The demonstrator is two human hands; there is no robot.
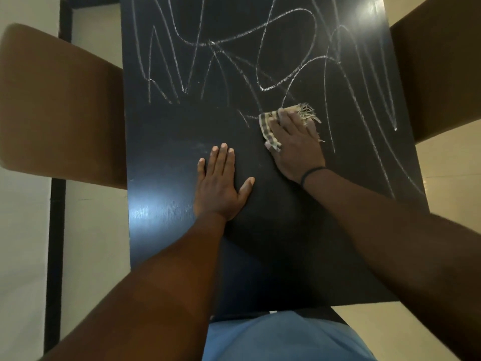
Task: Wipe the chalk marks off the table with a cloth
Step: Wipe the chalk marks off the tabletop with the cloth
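A dark table [169,142] carries white chalk marks [260,56] over its far half and down its right side. My right hand [294,147] lies flat on a checked, fringed cloth [265,126] and presses it onto the table at the lower edge of the scribbles. The cloth shows at the fingertips and along the hand's left side; the rest is hidden under the palm. My left hand [221,183] rests flat on the bare near part of the table, fingers straight, holding nothing.
A brown chair back [59,108] stands against the table's left edge and another brown chair [440,61] against the right edge. Pale floor shows on both sides. The table's near edge meets my body.
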